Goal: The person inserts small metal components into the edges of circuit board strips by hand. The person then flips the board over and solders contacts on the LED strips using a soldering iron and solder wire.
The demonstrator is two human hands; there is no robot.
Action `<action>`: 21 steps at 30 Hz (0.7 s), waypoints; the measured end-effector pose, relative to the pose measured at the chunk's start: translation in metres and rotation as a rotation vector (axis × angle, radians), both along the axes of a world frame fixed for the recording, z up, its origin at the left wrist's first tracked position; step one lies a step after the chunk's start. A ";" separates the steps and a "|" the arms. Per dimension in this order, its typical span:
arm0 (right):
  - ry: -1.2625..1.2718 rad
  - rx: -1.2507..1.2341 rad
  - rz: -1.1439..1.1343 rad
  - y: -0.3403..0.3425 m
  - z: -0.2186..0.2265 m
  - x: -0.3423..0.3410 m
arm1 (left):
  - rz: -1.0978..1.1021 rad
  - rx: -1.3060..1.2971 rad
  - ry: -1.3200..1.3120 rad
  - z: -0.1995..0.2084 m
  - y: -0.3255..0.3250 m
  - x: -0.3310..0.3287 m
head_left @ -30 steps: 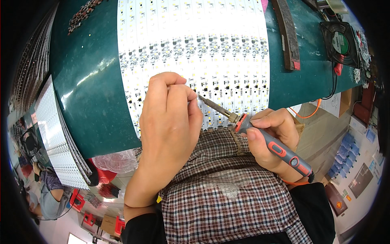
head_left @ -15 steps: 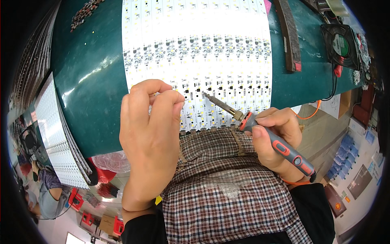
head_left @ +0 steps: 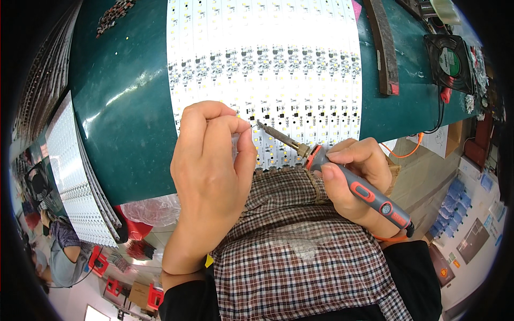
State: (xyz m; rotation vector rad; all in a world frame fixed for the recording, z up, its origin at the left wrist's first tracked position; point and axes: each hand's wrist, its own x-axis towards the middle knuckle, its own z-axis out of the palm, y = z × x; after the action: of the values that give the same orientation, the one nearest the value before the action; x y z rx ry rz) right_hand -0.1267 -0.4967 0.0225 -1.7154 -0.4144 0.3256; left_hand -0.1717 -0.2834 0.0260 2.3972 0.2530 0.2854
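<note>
A white LED circuit board panel (head_left: 265, 37), its strips dotted with small chips and yellow LEDs, lies on the green work surface. In my right hand (head_left: 356, 179) is a grey and red soldering iron (head_left: 369, 195), gripped round its handle. The iron's dark tip points left and meets the panel near a row of small black chips. My left hand (head_left: 214, 160) is over the panel's near left part, thumb and fingers pinched. A thin strand of solder wire (head_left: 254, 125) shows at these fingertips, close beside the tip; the rest of it is hidden by the hand.
Stacked LED panels (head_left: 80, 182) stand at the left edge. A dark metal bar (head_left: 383, 48) and a black fan (head_left: 448, 61) lie right of the panel. Small parts (head_left: 115, 16) are heaped at the far left. An orange cable (head_left: 401, 155) hangs at the right. A person (head_left: 69, 262) is at lower left.
The soldering iron's tip has shifted left along the chip row, and my left hand has moved right, so the fingertips and tip are closer. The panel appears slightly further right in view.
</note>
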 end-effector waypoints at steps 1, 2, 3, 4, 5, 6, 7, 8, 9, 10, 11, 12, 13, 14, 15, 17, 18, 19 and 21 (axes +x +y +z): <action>0.002 -0.006 -0.008 0.000 0.000 -0.001 | 0.002 -0.014 0.009 0.000 -0.001 0.000; 0.005 -0.012 -0.015 0.000 0.000 -0.002 | 0.003 -0.027 0.018 0.000 -0.001 0.000; 0.004 -0.012 -0.015 0.000 -0.001 -0.002 | 0.004 -0.028 0.017 -0.001 -0.001 -0.001; 0.007 -0.001 -0.022 0.000 -0.001 -0.003 | 0.003 -0.034 0.029 -0.002 -0.002 -0.001; 0.011 0.010 -0.029 0.001 -0.001 -0.003 | 0.002 -0.041 0.042 -0.003 -0.002 -0.001; 0.011 0.010 -0.028 0.001 0.000 -0.003 | 0.003 -0.041 0.042 -0.004 -0.002 -0.001; 0.017 0.003 -0.025 0.001 0.001 -0.003 | 0.003 -0.040 0.039 -0.005 -0.002 0.000; 0.023 -0.003 -0.021 0.001 0.001 -0.003 | 0.003 -0.040 0.036 -0.006 -0.003 0.000; 0.023 -0.004 -0.021 0.001 0.000 -0.003 | 0.003 -0.040 0.036 -0.006 -0.003 0.000; 0.013 0.005 -0.013 0.001 -0.001 -0.003 | 0.007 -0.044 0.038 -0.006 -0.003 0.000; 0.002 0.015 -0.005 0.000 -0.001 -0.003 | 0.011 -0.048 0.040 -0.006 -0.003 0.000; 0.002 0.014 -0.005 0.000 -0.001 -0.002 | 0.011 -0.049 0.040 -0.005 -0.003 0.000; -0.012 0.012 0.005 0.001 0.000 -0.002 | 0.007 -0.055 0.050 -0.004 -0.003 0.001; -0.025 0.010 0.016 0.001 0.001 -0.001 | 0.003 -0.061 0.059 -0.004 -0.003 0.001; -0.025 0.010 0.017 0.001 0.002 -0.001 | 0.005 -0.060 0.059 -0.004 -0.003 0.001; 0.010 0.011 0.038 0.001 0.004 0.000 | -0.008 -0.049 0.042 -0.005 -0.002 0.001; 0.010 0.010 0.038 0.000 0.004 0.000 | -0.008 -0.050 0.042 -0.005 -0.002 0.001; -0.006 0.000 0.047 -0.001 0.003 0.000 | -0.013 -0.051 0.042 -0.005 -0.003 0.001; -0.023 -0.010 0.057 -0.002 0.003 0.000 | -0.019 -0.051 0.042 -0.005 -0.003 0.001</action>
State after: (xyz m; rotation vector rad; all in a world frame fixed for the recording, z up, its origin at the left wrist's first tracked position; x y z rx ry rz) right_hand -0.1263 -0.4983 0.0257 -1.7207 -0.4796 0.3501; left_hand -0.1705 -0.2864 0.0211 2.3554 0.2534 0.2176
